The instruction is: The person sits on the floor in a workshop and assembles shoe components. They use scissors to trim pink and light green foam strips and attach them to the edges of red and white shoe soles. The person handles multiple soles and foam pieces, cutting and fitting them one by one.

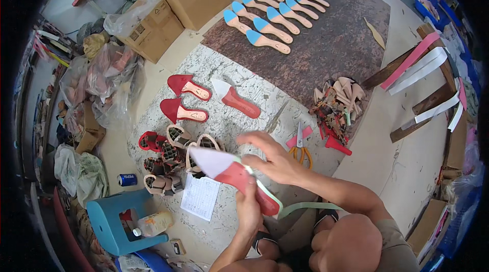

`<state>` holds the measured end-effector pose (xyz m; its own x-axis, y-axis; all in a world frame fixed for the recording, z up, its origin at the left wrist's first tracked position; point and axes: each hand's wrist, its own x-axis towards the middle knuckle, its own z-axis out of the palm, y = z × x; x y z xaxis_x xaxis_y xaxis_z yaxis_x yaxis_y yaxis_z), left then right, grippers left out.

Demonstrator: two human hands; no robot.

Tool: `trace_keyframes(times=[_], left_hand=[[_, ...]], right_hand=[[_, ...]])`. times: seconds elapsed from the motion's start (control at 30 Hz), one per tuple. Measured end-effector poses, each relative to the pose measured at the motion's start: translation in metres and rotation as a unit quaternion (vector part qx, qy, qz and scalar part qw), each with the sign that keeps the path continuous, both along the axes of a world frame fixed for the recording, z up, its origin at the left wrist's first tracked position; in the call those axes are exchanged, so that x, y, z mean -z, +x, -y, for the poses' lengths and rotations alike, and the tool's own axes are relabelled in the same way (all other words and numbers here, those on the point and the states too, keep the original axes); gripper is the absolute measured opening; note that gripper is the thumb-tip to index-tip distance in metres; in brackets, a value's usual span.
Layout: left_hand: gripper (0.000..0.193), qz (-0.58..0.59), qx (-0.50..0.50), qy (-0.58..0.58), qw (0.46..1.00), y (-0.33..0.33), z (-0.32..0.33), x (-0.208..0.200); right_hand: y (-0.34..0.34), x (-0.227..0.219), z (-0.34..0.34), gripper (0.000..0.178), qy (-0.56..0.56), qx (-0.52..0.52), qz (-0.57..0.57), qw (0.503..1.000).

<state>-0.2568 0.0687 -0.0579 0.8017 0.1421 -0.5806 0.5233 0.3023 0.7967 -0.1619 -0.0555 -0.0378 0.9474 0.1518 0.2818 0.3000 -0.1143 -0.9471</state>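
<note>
Head view: nearest the knees, a green strip (pixel 308 204) trails rightward from the heel of a red sole (pixel 232 176), its upper length hugging the sole's right-hand edge. Left hand (pixel 248 211) clamped on the sole, thumb up over the red face. Sole held above the speckled sheet (pixel 219 63), long axis slanting, pale toe up-left, heel down-right toward the body. Right hand (pixel 276 161) reaches in from the right, thumb and forefinger spread, thumb tip closest to that stripped edge; contact, can't tell. Farther out, orange-handled scissors (pixel 299 142) lie toward the sheet's right side. Beyond, a similar sole (pixel 238 100) on the same slant, short of the far edge, where a dark mat (pixel 346 27) begins.
</note>
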Motion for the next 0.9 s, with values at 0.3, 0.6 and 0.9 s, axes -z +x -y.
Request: trace_keyframes(times=[0.3,0.6,0.9], left_hand=[[0.055,0.136,-0.125,-0.223,0.957,0.013,-0.016,0.008],[0.065,0.327,0.228,0.597,0.696,-0.002,-0.032,-0.024],[0.026,0.260,0.543,0.372,0.706,-0.010,-0.056,-0.013]], right_hand=[[-0.055,-0.014,0.026,0.024,-0.065,-0.130,-0.108,0.983],[-0.048,-0.028,0.063,0.021,-0.200,-0.219,0.059,0.953],[-0.032,-0.068,0.090,0.038,-0.313,-0.323,-0.168,0.877]])
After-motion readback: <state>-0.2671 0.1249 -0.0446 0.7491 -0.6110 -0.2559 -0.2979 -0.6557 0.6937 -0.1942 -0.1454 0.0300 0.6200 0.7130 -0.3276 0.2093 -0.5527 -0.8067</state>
